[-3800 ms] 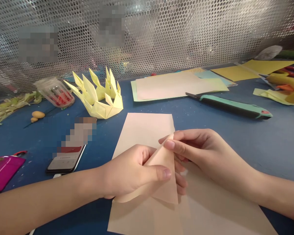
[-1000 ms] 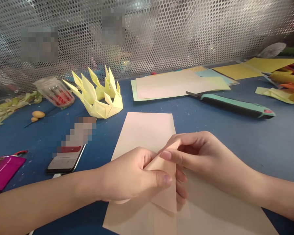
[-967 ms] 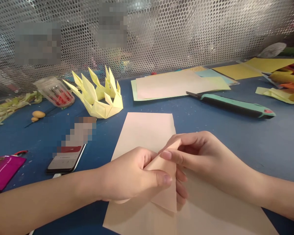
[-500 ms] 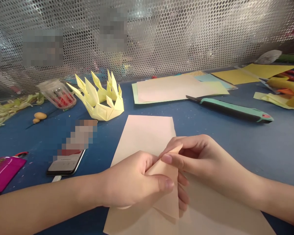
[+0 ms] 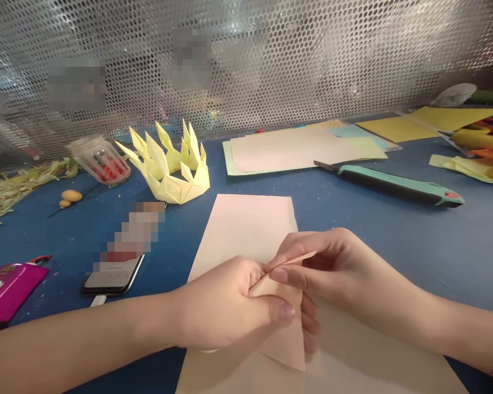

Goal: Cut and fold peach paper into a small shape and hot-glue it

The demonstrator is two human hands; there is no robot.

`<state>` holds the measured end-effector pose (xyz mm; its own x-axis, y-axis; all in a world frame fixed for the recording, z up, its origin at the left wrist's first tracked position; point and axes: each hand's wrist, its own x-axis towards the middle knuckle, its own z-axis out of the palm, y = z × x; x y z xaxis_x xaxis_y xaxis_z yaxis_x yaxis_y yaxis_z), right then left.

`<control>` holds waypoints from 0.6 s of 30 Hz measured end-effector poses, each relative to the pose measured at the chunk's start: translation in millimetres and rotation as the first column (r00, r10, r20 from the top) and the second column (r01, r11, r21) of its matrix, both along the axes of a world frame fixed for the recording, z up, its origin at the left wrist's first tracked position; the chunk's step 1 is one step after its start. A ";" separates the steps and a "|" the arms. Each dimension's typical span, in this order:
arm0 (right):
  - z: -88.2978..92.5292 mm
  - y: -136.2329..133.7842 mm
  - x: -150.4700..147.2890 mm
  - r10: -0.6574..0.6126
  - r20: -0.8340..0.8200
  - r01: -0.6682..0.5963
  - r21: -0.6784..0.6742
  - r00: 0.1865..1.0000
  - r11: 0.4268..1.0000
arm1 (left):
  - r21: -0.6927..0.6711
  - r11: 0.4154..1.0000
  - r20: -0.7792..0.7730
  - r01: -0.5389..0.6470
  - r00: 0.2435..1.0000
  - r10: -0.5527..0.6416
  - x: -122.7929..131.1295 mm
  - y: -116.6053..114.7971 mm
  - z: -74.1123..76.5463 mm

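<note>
The person's left hand (image 5: 225, 306) keeps a closed grip on a piece of folded paper (image 5: 285, 345), its thumb lying across the front and its fingertips showing behind the far edge, while the right hand (image 5: 347, 273) pinches the upper fold between thumb and fingers, that grip closed as well. The paper's corner, which stood up in a point about four seconds earlier, now leans to the right as a thin edge, and the right thumb sits lower and closer to the left hand. Both hands work over pale sheets (image 5: 250, 224) spread on a blue desk (image 5: 394, 243). Beyond, a yellow paper crown (image 5: 181, 189), a phone (image 5: 110, 279) and a green-and-black utility knife (image 5: 398, 183), its blade end over a paper stack (image 5: 279, 150), remain where they were. A perforated metal panel (image 5: 279, 71) rises at the back.
</note>
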<state>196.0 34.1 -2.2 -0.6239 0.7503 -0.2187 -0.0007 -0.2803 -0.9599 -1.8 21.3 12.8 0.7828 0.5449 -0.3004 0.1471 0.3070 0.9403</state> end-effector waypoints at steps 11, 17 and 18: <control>0.4 -1.5 -2.2 -0.055 -0.103 0.055 -0.009 0.993 0.998 | -0.133 0.991 0.027 -0.015 0.999 0.019 1.5 -1.9 2.4; 3.1 -2.7 -2.1 -0.070 -0.080 0.070 -0.004 0.994 0.998 | -0.233 0.971 0.038 -0.062 0.997 0.072 1.5 -2.2 1.6; 3.5 -2.7 -2.3 -0.058 -0.070 0.057 -0.005 0.996 0.998 | -0.233 0.970 0.035 -0.065 0.997 0.075 0.9 -1.8 1.3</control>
<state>193.8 31.4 1.3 -0.5935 0.7848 -0.1783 -0.0838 -0.2806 -0.9562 -0.9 19.5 14.0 0.7604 0.5186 -0.3911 0.0781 0.5247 0.8477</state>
